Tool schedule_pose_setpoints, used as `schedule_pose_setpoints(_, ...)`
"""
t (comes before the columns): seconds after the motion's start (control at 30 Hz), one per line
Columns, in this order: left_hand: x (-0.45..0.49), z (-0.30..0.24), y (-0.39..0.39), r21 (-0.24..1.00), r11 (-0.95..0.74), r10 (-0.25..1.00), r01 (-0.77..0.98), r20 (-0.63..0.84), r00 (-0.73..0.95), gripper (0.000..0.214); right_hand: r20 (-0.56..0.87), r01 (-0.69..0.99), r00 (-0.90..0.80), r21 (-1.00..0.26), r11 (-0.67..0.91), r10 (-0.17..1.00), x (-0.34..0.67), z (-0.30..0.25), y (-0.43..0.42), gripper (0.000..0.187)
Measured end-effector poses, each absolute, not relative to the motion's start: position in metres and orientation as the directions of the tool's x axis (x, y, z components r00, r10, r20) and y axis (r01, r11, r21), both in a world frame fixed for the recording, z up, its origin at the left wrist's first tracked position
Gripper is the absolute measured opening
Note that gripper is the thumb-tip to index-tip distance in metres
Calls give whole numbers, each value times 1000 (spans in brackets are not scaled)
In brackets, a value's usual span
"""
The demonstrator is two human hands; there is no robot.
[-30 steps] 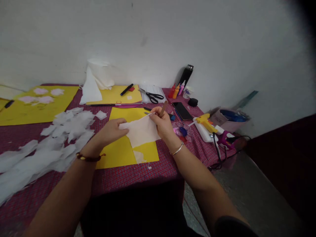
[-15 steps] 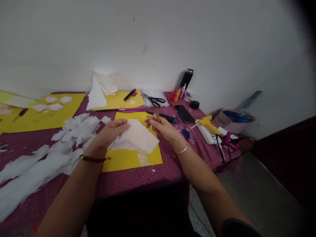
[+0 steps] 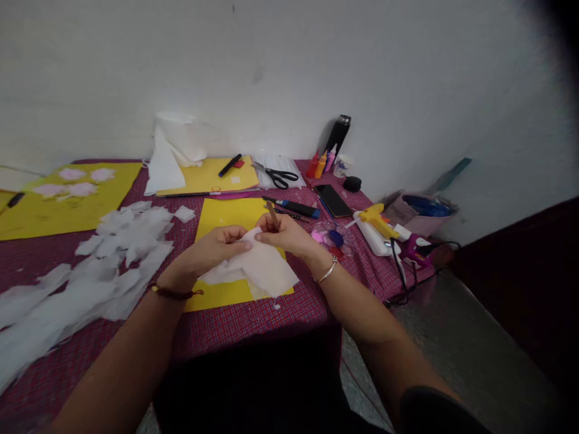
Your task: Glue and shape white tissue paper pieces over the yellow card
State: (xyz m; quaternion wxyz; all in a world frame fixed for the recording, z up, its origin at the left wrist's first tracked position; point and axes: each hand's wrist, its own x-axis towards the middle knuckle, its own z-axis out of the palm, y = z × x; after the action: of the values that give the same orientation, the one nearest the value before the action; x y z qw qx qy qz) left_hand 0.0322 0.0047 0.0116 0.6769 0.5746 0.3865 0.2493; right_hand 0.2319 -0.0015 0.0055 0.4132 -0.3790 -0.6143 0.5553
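My left hand (image 3: 212,248) and my right hand (image 3: 286,235) meet over a yellow sheet (image 3: 226,214) on the red checked tablecloth (image 3: 253,319). Both pinch the top edge of a piece of white tissue paper (image 3: 266,271), which hangs down toward me over the sheet. My right hand also grips a brown wooden stick (image 3: 272,214) that points up and away. A small torn scrap of tissue lies under the hanging piece.
Several torn white tissue pieces (image 3: 113,247) cover the table's left. Behind are another yellow sheet with pink shapes (image 3: 63,193), scissors (image 3: 278,176), a marker (image 3: 294,208), a phone (image 3: 333,201), paint bottles (image 3: 322,163), a black flask (image 3: 338,134), a yellow glue gun (image 3: 377,218) and a pink box (image 3: 418,211).
My hands have come together. The right hand, still with the stick, moved left onto the tissue's top edge, and the tissue now hangs lower over the yellow sheet.
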Motion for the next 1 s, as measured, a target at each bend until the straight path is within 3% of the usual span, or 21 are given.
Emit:
schedule_pose_setpoints(0.23, 35, 15, 0, 976, 190, 841, 104, -216, 496, 27, 162, 35, -319, -983, 182, 934, 229, 4, -4, 20)
schedule_pose_setpoints(0.43, 35, 16, 5, 973, -8, 912, 231, -88, 400, 26, 237, 125, -254, -953, 275, 938, 227, 4, -5, 11)
schedule_pose_setpoints(0.5, 35, 14, 8, 944, -127, 947, 303, 24, 321, 19, 321, 213, -225, -905, 368, 920, 226, 3, -6, 7)
schedule_pose_setpoints(0.57, 34, 13, 10, 845, -316, 948, 431, 268, 169, 7, 428, 327, -195, -820, 470, 882, 225, 1, -6, 5)
schedule_pose_setpoints(0.63, 33, 15, 8, 697, -445, 849, 562, 528, 17, 3, 514, 416, -185, -731, 541, 837, 225, -1, -6, 8)
schedule_pose_setpoints(0.67, 33, 17, 5, 668, -465, 806, 581, 591, -33, 3, 544, 437, -187, -699, 565, 818, 225, -2, -6, 9)
schedule_pose_setpoints(0.73, 35, 21, -1, 760, -449, 850, 471, 525, -38, 3, 593, 440, -193, -660, 609, 782, 225, -3, -6, 11)
schedule_pose_setpoints(0.8, 38, 24, -9, 934, -279, 954, 225, 244, 172, 11, 640, 431, -184, -630, 646, 746, 225, -3, -6, 12)
schedule_pose_setpoints(0.83, 40, 24, -12, 984, -132, 941, 122, 86, 326, 15, 663, 427, -174, -615, 663, 728, 225, -3, -6, 13)
schedule_pose_setpoints(0.9, 46, 22, -16, 991, 135, 825, 11, -119, 552, 19, 694, 419, -162, -595, 685, 702, 225, -3, -7, 14)
schedule_pose_setpoints(1.0, 52, 17, -17, 938, 311, 782, -155, -160, 602, 18, 718, 382, -176, -580, 719, 673, 224, -2, -8, 16)
